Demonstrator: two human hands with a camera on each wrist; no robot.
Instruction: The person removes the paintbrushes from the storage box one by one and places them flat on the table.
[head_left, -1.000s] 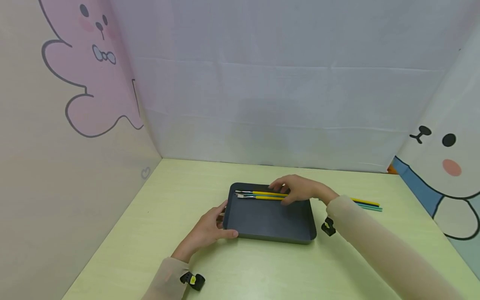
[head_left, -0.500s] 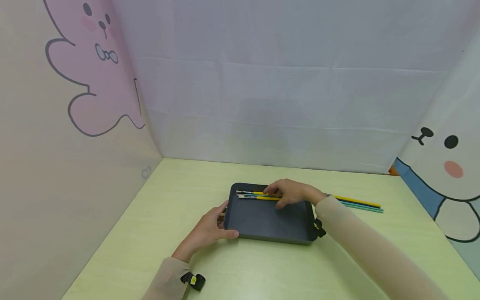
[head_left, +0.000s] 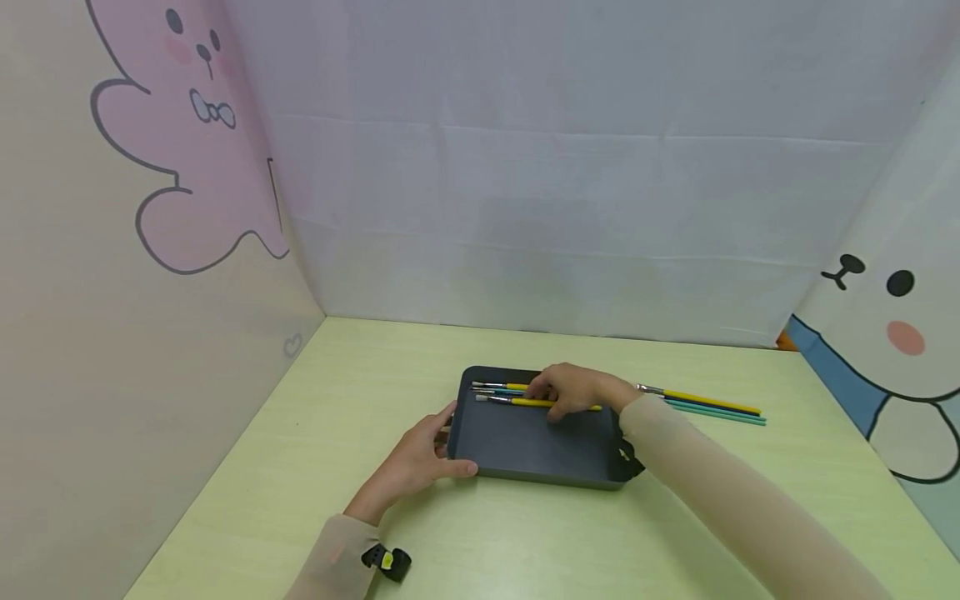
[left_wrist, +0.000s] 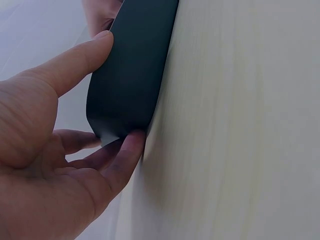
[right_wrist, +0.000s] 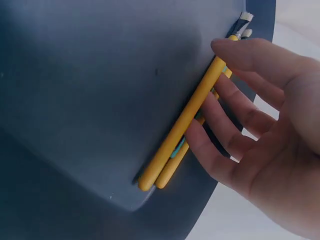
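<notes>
A dark grey tray [head_left: 536, 454] lies on the table with paintbrushes along its far side. At its left end my left hand [head_left: 408, 458] holds it, thumb on the near wall and fingers round the corner, as the tray wall [left_wrist: 131, 70] in the left wrist view shows. My right hand [head_left: 576, 388] reaches into the tray and pinches a yellow-handled paintbrush [right_wrist: 182, 122] between thumb and fingers. Behind that brush lie another yellow paintbrush [right_wrist: 172, 169] and a teal one [head_left: 512, 392], partly hidden by the hand. The bristles point left.
To the right of the tray, more paintbrushes lie on the table [head_left: 420, 350]: a yellow one [head_left: 705, 401], a dark blue one and teal ones [head_left: 723, 415]. The right sleeve [head_left: 720, 475] overlaps their left ends. Printed curtains [head_left: 525, 208] stand behind and at both sides.
My right hand has moved left and slightly nearer over the brushes. The front yellow paintbrush has shifted a little away from the others, toward me. My left hand stays on the tray.
</notes>
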